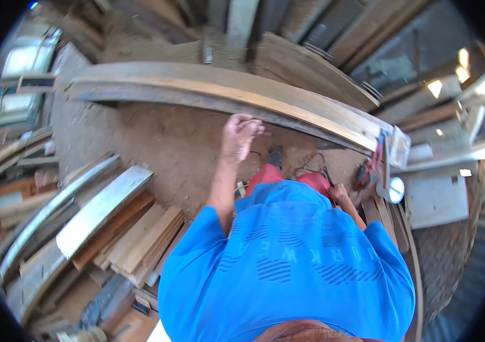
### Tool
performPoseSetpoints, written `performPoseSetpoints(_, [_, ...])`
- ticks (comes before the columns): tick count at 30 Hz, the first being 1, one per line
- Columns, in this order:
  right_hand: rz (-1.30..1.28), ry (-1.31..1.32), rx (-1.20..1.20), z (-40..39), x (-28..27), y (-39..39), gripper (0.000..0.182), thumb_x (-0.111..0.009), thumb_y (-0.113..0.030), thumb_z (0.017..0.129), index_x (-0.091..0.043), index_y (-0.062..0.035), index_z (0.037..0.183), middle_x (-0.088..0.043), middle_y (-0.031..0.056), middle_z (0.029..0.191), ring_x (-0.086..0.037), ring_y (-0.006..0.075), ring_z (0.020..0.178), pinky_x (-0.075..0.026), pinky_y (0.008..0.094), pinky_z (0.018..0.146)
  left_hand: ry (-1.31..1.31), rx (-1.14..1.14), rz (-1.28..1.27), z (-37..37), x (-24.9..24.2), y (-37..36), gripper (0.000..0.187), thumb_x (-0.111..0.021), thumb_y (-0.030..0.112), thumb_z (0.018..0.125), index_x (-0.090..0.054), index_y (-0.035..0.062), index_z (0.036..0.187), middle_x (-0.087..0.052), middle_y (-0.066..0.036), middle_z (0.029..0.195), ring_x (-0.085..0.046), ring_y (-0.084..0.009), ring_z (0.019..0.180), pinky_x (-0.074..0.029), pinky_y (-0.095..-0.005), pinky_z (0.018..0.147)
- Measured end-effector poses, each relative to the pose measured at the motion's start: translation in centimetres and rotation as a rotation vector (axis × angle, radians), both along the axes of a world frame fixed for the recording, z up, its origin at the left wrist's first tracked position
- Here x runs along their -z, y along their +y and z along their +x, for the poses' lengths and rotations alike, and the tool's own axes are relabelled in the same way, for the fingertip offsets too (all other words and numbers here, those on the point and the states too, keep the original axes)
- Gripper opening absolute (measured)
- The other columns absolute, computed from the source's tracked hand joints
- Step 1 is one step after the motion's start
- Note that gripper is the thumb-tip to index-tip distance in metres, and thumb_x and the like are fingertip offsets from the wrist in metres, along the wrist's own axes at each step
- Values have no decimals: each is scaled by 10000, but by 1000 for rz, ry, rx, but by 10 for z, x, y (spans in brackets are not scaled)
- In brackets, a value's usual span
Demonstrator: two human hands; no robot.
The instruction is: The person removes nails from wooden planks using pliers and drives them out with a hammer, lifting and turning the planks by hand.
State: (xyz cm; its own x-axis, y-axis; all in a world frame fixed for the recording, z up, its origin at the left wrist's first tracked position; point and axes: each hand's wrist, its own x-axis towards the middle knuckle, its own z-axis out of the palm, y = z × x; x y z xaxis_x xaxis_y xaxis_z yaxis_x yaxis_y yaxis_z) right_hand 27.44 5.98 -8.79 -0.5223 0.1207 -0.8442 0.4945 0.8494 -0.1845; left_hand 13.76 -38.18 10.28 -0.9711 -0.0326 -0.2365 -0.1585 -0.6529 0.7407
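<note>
My left hand (240, 135) is stretched forward with its fingers loosely apart and nothing in it. It hovers just short of the near edge of a long curved wooden plank (208, 85) that runs across the view. My right hand (340, 196) is low beside my red shorts (268, 174), mostly hidden by my blue shirt (288, 268). It lies close to a red tool (372, 166) at the plank's right end, and its fingers are not visible.
Sawdust-covered ground (157, 142) spreads below the plank. A pile of short boards (131, 239) lies at the left. More timber leans at the back (311, 62). A dark cable (311, 165) and a white round object (395, 190) lie near the red tool.
</note>
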Motion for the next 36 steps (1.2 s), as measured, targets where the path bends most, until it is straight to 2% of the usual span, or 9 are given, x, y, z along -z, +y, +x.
performPoseSetpoints(4, [-15,174,-287,19,0,17,380,-615,-261,870,-731,99,901,-711,339,923,-756,381,885,-601,474,753,-135,23,-210,21,49,-37,261,-709,13,942,-579,0,1168,-666,-116,990,-615,-181,841,-527,-325,742])
performPoseSetpoints(8, [21,76,185,34,-3,0,471,-656,-362,908,-719,103,951,-702,345,943,-745,407,906,-590,475,776,-600,-102,-261,107,165,-142,332,-750,-4,906,-597,51,1195,-660,-99,1009,-656,-197,881,-550,-320,760])
performPoseSetpoints(10, [23,32,219,39,-8,-11,467,-611,-353,929,-722,92,1020,-697,331,1061,-718,410,1015,-577,467,861,-474,-106,113,171,228,-237,292,-599,312,1043,-604,104,1247,-675,-86,1096,-644,-209,977,-536,-387,863])
performPoseSetpoints(12, [15,-18,296,53,-12,-15,474,-607,-351,936,-720,91,1065,-693,331,1116,-704,419,1070,-569,463,897,-1194,-508,-199,179,194,-247,517,-433,503,1027,-606,95,1292,-671,-43,1184,-616,-282,1091,-486,-530,958])
performPoseSetpoints(15, [-28,-46,495,63,-21,-28,486,-649,-357,929,-713,100,1083,-691,346,1106,-704,431,1066,-567,464,874,-1017,-224,-614,187,258,-283,645,-514,545,1009,-579,14,1368,-595,-201,1375,-573,-344,1232,-426,-503,1084])
performPoseSetpoints(17, [-51,-40,632,83,-10,-31,484,-662,-356,928,-713,99,1084,-697,344,1099,-711,427,1058,-567,464,856,-845,195,-1792,107,120,-149,665,-591,475,971,-557,-58,1367,-559,-287,1400,-521,-405,1313,-414,-552,1088])
performPoseSetpoints(23, [-78,84,813,141,38,-36,443,-664,-325,922,-723,98,1038,-748,273,984,-746,349,898,-566,459,740,444,506,-1777,-43,93,42,702,-766,342,846,-522,-25,1393,-485,-358,1435,-451,-514,1355,-348,-577,1148])
performPoseSetpoints(29, [-237,218,1390,164,13,-47,266,-634,-218,948,-695,-15,788,-653,75,690,-584,166,589,-414,389,494,548,965,-1856,-112,104,162,857,-752,403,859,-392,42,1549,-233,-391,1601,-221,-525,1507,-198,-590,1234])
performPoseSetpoints(36, [-272,188,1848,186,-3,-46,264,-593,-208,985,-676,-17,823,-660,83,696,-563,157,521,-372,365,420,580,1245,-2105,-108,132,170,1157,-798,379,823,-54,57,1649,-13,-435,1624,-25,-603,1518,-149,-666,1225])
